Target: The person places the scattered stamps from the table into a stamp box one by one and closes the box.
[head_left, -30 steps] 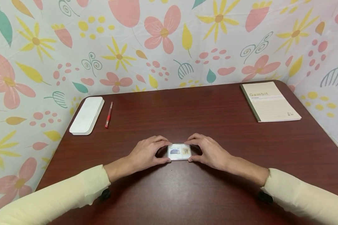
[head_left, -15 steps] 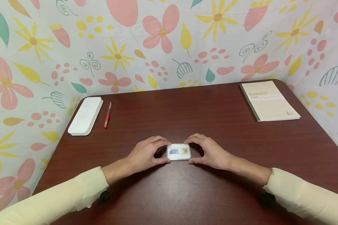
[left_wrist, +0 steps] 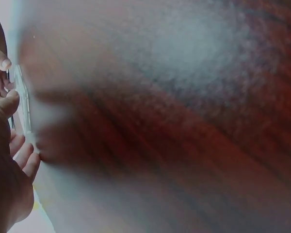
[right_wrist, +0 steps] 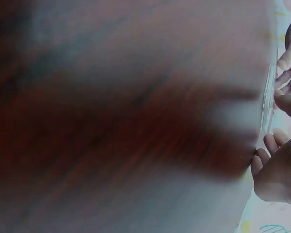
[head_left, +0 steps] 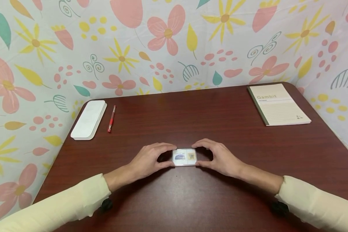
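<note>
A small flat clear case [head_left: 184, 157] with two small stamp-like pictures inside, one bluish and one yellowish, lies at the middle of the table. My left hand [head_left: 149, 160] pinches its left end between thumb and fingers. At the right end my right hand [head_left: 221, 159] does the same, thumb on the near corner and fingers by the far one. The left wrist view shows the case [left_wrist: 23, 99] edge-on beside the left thumb. In the right wrist view the case [right_wrist: 267, 99] is again edge-on, near the right thumb.
On the dark wooden table [head_left: 174, 119], a white pencil case [head_left: 89, 119] and a red pen [head_left: 111, 119] lie at the left. A notebook [head_left: 279, 104] marked "Gambit" is at the back right. Flower-patterned cloth [head_left: 168, 42] rises behind the table and at its sides.
The case stays almost where it was. My right hand and forearm have shifted slightly right and toward me; the left hand has moved very little. The whole head view sways slightly.
</note>
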The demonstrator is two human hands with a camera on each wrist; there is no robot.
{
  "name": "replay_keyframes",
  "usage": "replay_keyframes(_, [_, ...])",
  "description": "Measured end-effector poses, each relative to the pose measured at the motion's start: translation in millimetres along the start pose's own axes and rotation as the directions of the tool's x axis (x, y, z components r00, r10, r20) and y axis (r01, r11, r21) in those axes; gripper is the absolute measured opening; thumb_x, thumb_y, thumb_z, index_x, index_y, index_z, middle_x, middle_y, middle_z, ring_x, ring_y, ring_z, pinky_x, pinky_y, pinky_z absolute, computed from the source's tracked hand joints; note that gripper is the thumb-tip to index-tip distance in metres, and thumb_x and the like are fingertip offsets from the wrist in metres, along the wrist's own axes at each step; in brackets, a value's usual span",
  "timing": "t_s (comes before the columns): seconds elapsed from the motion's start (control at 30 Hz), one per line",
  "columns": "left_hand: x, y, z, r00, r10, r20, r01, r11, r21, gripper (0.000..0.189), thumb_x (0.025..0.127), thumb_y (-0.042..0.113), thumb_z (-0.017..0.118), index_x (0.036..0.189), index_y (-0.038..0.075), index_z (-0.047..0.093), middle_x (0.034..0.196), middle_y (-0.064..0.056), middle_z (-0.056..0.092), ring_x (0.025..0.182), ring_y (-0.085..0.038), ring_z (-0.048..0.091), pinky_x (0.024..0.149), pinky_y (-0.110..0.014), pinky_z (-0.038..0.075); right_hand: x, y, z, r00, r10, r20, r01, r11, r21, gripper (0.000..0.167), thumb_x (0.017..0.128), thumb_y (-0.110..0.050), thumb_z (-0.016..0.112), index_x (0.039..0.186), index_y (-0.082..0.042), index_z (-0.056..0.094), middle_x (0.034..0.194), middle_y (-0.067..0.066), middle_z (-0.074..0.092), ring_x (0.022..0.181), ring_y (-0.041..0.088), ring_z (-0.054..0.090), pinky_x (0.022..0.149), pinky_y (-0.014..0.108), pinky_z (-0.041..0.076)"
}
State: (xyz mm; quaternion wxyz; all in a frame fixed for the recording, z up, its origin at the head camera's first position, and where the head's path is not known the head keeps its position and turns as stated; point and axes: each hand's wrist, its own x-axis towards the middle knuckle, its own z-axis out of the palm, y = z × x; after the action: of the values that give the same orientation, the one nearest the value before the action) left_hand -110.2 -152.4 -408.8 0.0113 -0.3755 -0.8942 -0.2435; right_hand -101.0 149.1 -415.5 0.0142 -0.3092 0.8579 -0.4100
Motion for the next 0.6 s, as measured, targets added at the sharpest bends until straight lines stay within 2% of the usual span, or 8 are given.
replay_keyframes(0.3, [-2.5,-0.3,4.8,0.999,0.008,-0.038,-0.007,1.000,0.011,0.050,0.089,0.034,0.089,0.132,0.015,0.073,0.131,0.003,0.073,0.120,-0.014,0.068,0.095,-0.040,0.058,1.4,-1.3,3.8,0.999,-0.021,-0.026,0.020,0.999,-0.041,0.052,0.078,-0.007,0.096,0.124,-0.005,0.073,0.122,0.003,0.073,0.115,0.023,0.070,0.099,0.048,0.054])
replay_keyframes(0.6, [-0.2,1.0,6.3,0.999,0.016,-0.039,-0.014,0.998,0.066,0.048,0.090,0.035,0.089,0.131,0.015,0.075,0.128,0.002,0.075,0.116,-0.015,0.071,0.093,-0.039,0.059,4.4,-2.8,0.4,1.000,0.000,-0.012,-0.001,0.992,-0.125,0.047,0.078,-0.013,0.097,0.120,-0.009,0.075,0.114,-0.002,0.075,0.107,0.019,0.072,0.094,0.047,0.055])
